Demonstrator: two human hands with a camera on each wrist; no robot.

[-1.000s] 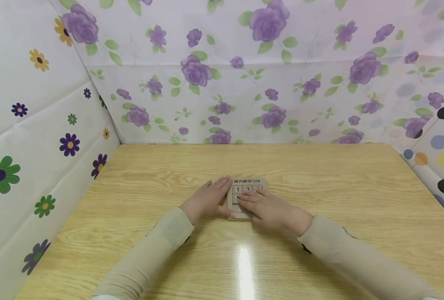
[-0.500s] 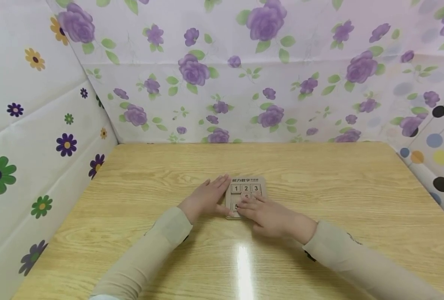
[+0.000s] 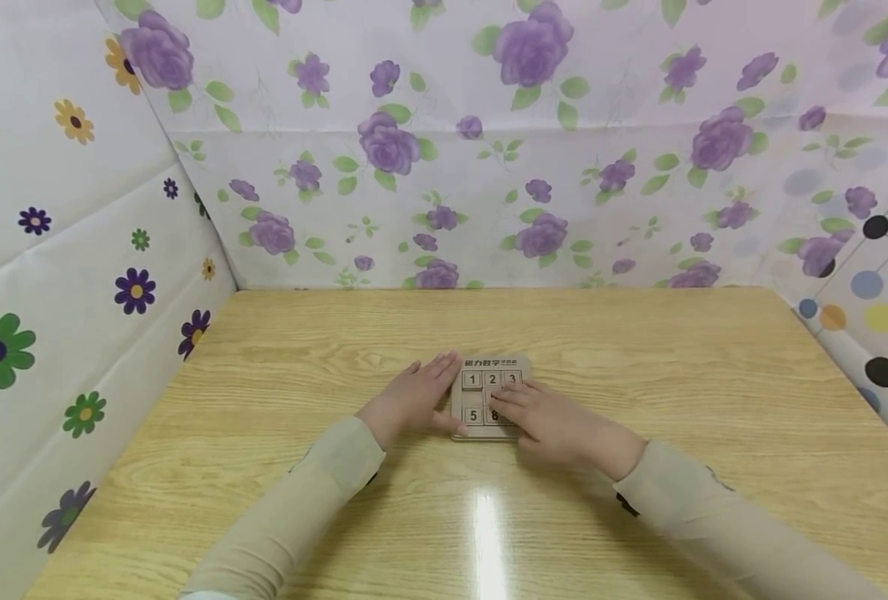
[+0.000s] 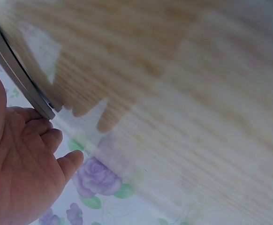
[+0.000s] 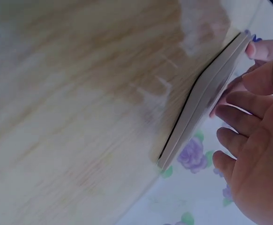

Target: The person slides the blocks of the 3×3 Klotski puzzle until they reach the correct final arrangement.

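A small number slide puzzle [image 3: 489, 432] lies flat on the table, dark lettering along its far edge. Tiles 1, 2 and 3 fill its top row; below the 1 is a bare slot, and tiles 5 and 8 show in the bottom row. My left hand [image 3: 414, 397] rests along the puzzle's left side, fingers at the upper left edge, thumb at the lower left corner. With its fingertips, my right hand [image 3: 560, 423] touches the middle tiles and hides those at the right. In the wrist views only the puzzle's side edge [image 4: 21, 77] shows beside each hand.
The wood-grain table [image 3: 324, 333] spreads around the puzzle, with a bright reflection near its front. Flower-printed cloth [image 3: 384, 208] hangs along the back, and other patterned cloth [image 3: 99, 333] lines the left and right sides.
Tile 5 has gone from the middle row down to the bottom row, baring the slot under the 1. The right hand has since shifted right, uncovering the 8. The left hand stays put.
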